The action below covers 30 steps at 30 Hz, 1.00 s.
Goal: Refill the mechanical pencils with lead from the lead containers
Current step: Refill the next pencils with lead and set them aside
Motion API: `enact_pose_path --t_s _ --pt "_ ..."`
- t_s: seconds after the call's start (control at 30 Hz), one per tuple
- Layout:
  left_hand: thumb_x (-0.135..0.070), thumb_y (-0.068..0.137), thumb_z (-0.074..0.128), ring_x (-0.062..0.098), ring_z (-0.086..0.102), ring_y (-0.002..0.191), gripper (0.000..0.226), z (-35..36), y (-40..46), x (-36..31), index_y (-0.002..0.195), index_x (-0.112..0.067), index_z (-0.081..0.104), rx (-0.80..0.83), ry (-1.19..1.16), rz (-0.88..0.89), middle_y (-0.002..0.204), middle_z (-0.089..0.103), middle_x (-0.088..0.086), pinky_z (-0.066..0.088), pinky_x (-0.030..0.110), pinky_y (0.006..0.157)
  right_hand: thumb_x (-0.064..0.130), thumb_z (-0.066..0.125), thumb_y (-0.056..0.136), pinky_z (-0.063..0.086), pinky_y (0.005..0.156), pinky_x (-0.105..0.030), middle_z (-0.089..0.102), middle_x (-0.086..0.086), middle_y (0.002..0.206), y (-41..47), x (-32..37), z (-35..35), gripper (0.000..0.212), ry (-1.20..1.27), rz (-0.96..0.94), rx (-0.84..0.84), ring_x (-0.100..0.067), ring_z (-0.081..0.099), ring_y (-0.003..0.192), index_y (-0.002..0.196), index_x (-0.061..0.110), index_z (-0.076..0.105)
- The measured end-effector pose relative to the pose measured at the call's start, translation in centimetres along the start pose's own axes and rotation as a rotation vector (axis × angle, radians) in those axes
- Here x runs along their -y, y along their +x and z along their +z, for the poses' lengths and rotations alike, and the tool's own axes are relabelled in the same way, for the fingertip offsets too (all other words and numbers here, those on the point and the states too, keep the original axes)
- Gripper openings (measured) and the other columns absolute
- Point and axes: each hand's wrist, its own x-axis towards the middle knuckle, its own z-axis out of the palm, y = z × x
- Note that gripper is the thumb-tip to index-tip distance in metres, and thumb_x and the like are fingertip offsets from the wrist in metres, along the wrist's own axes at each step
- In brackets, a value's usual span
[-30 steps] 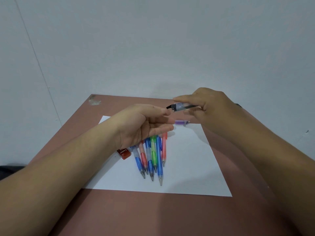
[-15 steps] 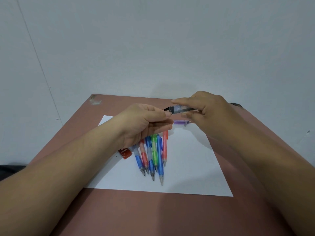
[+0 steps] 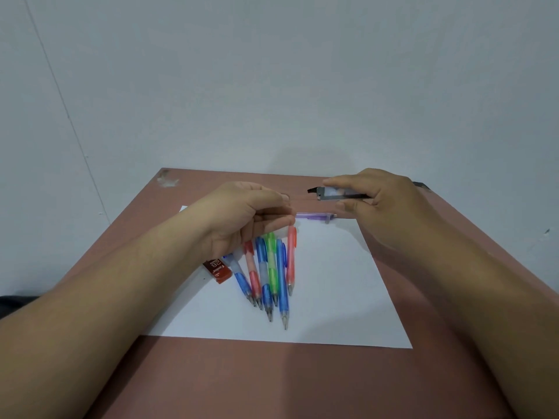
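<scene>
Head view gives you the brown table [image 3: 302, 382] against a pale wall [image 3: 272, 71], with a white sheet of paper [image 3: 338, 291] lying on it. Your two forearms reach in from the lower corners. Your right hand [image 3: 390, 207] is held above the far edge of the paper, its thumb and fingers pinching a clear lead container [image 3: 337, 193] with a black end, held roughly level and pointing left. Your left hand [image 3: 248, 219] hovers above the pencils with fingers curled and thumb pressed to fingertip; whether a lead sits between them you cannot tell. On the paper, six mechanical pencils [image 3: 272, 273] lie fanned together, tips toward you. A red lead container [image 3: 217, 269] rests just left of them. A purple mechanical pencil [image 3: 314, 216] lies crosswise at the paper's far edge.
</scene>
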Motion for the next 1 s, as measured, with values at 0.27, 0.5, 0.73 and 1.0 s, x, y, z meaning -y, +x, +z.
enact_pose_path --t_s 0.27,0.5,0.73,1.0 --pt "-0.010 0.094 0.066 0.028 0.074 0.097 0.020 -1.0 0.0 -0.8 0.108 0.005 0.064 -0.063 0.026 -0.012 0.107 0.074 0.024 0.063 0.029 0.076 0.015 0.072 0.093 0.048 0.087 -0.015 0.072 0.021 0.105 -0.6 -0.4 0.2 0.035 0.183 0.089 -0.017 0.001 0.063 0.101 0.107 0.047 0.073" --pt "-0.012 0.093 0.068 0.028 0.075 0.098 0.016 -1.5 0.2 -0.9 0.104 0.000 0.066 -0.122 -0.015 0.032 0.108 0.074 0.021 0.063 0.028 0.074 0.025 0.065 0.099 0.049 0.083 -0.020 0.075 0.017 0.104 -0.6 0.0 0.3 0.016 0.455 0.205 -0.064 0.003 0.069 0.097 0.109 0.038 0.064" --pt "-0.012 0.093 0.068 0.031 0.073 0.105 0.020 -1.4 0.1 -0.9 0.109 0.001 0.068 -0.145 -0.034 0.066 0.109 0.074 0.021 0.062 0.032 0.080 0.019 0.058 0.103 0.045 0.074 -0.027 0.077 0.010 0.105 -0.9 0.5 0.1 0.015 0.676 0.280 -0.061 -0.001 0.065 0.077 0.117 0.024 0.057" --pt "-0.013 0.092 0.069 0.030 0.072 0.104 0.026 -1.5 0.1 -0.9 0.113 0.003 0.068 -0.140 0.013 0.093 0.105 0.075 0.020 0.061 0.032 0.082 0.008 0.073 0.091 0.059 0.080 -0.035 0.079 0.001 0.099 -1.2 0.6 0.6 0.049 0.623 0.183 0.108 -0.021 0.075 0.093 0.128 0.035 0.056"
